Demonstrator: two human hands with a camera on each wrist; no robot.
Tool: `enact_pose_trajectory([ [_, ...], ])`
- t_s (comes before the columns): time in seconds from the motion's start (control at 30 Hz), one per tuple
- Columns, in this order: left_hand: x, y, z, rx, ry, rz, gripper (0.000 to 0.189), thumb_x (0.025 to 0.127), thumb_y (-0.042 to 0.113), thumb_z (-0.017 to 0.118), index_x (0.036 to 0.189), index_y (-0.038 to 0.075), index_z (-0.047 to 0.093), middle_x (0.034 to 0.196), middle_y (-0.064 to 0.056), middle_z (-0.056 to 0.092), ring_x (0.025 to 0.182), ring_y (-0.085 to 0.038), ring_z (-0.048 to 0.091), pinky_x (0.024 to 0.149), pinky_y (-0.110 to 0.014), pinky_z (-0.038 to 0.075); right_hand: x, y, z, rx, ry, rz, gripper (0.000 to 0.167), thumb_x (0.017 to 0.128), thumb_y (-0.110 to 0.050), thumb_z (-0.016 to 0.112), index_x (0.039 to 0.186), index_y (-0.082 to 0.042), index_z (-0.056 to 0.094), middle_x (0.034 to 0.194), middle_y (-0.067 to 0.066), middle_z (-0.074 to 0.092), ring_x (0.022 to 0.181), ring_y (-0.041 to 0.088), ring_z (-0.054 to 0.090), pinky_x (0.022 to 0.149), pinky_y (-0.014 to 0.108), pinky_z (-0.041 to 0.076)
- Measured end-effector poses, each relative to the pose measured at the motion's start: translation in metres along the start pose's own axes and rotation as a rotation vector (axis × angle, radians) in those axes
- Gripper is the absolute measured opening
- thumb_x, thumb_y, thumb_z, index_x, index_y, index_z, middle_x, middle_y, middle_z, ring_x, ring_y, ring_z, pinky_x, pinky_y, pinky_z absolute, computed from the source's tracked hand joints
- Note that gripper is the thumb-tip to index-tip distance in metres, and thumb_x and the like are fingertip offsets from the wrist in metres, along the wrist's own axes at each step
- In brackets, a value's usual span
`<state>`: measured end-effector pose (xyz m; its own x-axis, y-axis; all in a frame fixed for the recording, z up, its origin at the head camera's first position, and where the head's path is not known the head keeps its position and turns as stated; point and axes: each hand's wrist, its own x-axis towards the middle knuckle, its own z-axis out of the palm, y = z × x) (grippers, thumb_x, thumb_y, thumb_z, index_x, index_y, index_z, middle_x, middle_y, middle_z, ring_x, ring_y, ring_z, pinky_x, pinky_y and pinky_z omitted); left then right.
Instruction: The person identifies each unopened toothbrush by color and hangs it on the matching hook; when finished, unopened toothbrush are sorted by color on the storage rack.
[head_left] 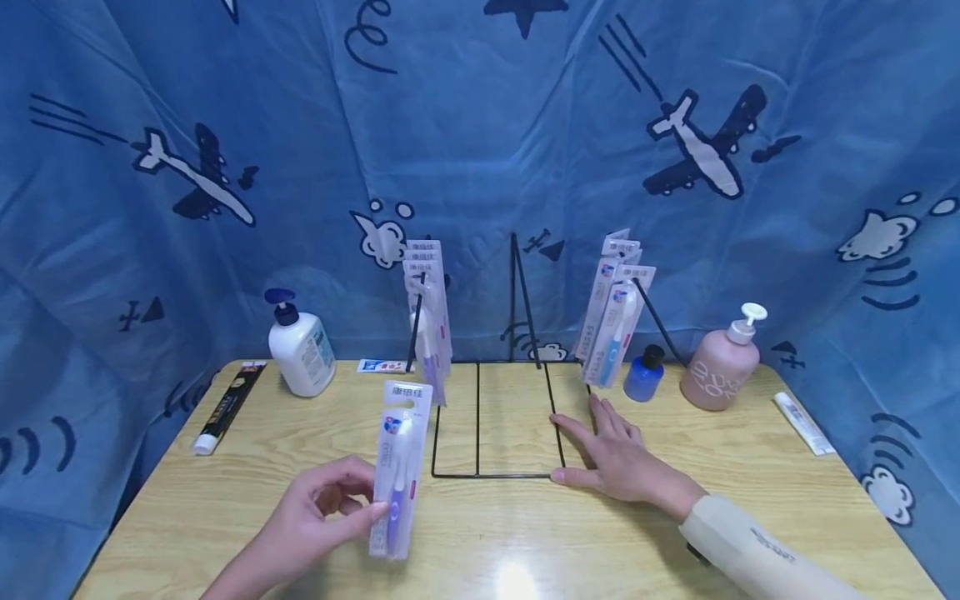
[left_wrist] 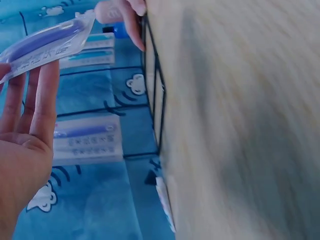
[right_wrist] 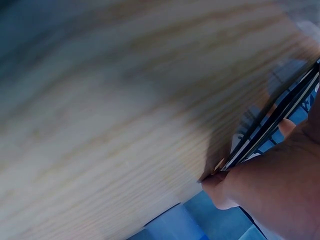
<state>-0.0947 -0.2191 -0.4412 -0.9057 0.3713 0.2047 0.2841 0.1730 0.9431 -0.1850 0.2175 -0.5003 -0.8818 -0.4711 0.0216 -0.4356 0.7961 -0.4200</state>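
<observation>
My left hand (head_left: pixel 318 510) pinches the lower left edge of a packaged purple toothbrush (head_left: pixel 401 467), held upright in front of a black wire rack (head_left: pixel 495 476). In the left wrist view the same toothbrush pack (left_wrist: pixel 47 45) lies between the thumb and the fingers. My right hand (head_left: pixel 621 460) rests at the rack's right side, fingers spread, with the thumb at the front corner of its base. Purple toothbrush packs (head_left: pixel 427 333) hang on the rack's left hook, and blue ones (head_left: pixel 617 329) hang on the right hook. A middle hook (head_left: pixel 528 308) holds nothing.
At left stand a white pump bottle (head_left: pixel 302 354) and a black toothpaste tube (head_left: pixel 230 407); a small toothpaste box (head_left: pixel 382 366) lies behind. At right are a blue bottle (head_left: pixel 643 377), a pink pump bottle (head_left: pixel 720 371) and a white tube (head_left: pixel 804 423). A blue curtain (head_left: pixel 480 167) hangs behind.
</observation>
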Motion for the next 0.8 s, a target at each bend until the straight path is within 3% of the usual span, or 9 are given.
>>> enact_pose_trajectory([
  [0.17,0.010,0.002,0.008,-0.063,0.022,0.151,0.025,0.098,-0.010,0.072,0.115,0.007,0.076,0.111,-0.009,0.078,0.096,-0.019,0.073,0.072,-0.036,0.065,0.001,0.002,0.001,0.011,0.015,-0.016,0.084,0.101,-0.059,0.073,0.167,-0.015,0.045,0.166,0.049,0.016,0.153,0.068,0.016,0.110,0.089,0.022],
  [0.37,0.024,-0.003,0.012,-0.146,0.029,0.141,0.022,0.099,-0.010,0.071,0.116,0.004,0.075,0.113,-0.010,0.079,0.096,-0.024,0.076,0.070,-0.045,0.067,0.001,0.001,0.000,0.005,0.009,-0.016,0.084,0.101,-0.059,0.073,0.167,-0.016,0.045,0.165,0.049,0.017,0.153,0.069,0.016,0.110,0.089,0.023],
  [0.57,0.036,-0.014,0.010,-0.275,-0.029,0.176,0.026,0.100,-0.014,0.066,0.118,0.003,0.074,0.115,-0.013,0.078,0.099,-0.026,0.077,0.073,-0.054,0.067,0.001,-0.002,-0.003,0.000,-0.017,0.013,0.084,0.102,-0.060,0.071,0.168,-0.017,0.043,0.167,0.047,0.015,0.155,0.066,0.015,0.115,0.086,0.022],
  [0.67,0.040,-0.017,0.011,-0.281,-0.031,0.173,0.026,0.100,-0.014,0.067,0.118,0.003,0.074,0.114,-0.012,0.078,0.098,-0.025,0.077,0.073,-0.053,0.067,0.000,-0.002,-0.002,0.010,-0.015,0.005,0.084,0.101,-0.058,0.073,0.167,-0.016,0.044,0.167,0.048,0.016,0.154,0.067,0.016,0.113,0.086,0.023],
  [0.8,0.046,-0.019,0.011,-0.225,0.017,0.128,0.020,0.099,-0.010,0.071,0.116,0.000,0.073,0.111,-0.011,0.079,0.092,-0.024,0.077,0.070,-0.051,0.067,0.000,-0.001,-0.002,0.007,-0.005,-0.001,0.084,0.100,-0.058,0.074,0.167,-0.016,0.044,0.166,0.048,0.016,0.154,0.067,0.017,0.112,0.087,0.024],
])
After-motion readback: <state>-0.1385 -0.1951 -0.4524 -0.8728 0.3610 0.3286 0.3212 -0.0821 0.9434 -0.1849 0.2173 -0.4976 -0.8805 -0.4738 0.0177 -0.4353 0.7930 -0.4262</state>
